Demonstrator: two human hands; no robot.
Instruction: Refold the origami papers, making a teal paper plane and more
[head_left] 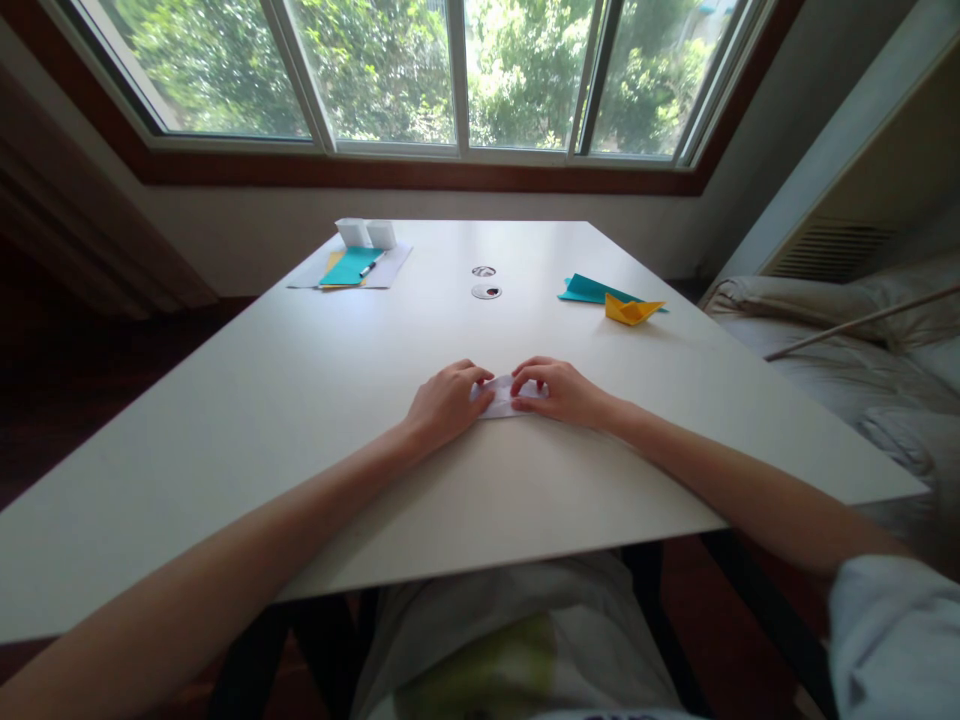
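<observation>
While both press down, left hand (pixel 444 402) and right hand (pixel 561 390), fingers curled onto white folded paper (pixel 501 398) on table (pixel 300 400).

White folded paper (pixel 501 398); white table (pixel 300 400); yellow paper boat (pixel 631 310); teal sheet (pixel 589 290).

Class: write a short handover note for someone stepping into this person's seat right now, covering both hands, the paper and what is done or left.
Left hand and right hand: both pinch the small white paper, flat on the table.
Done: paper already folded small; a finished yellow boat sits far right beside a teal sheet.
Left: white paper is not yet a boat shape. Spare sheets and pen lie far left.
</observation>
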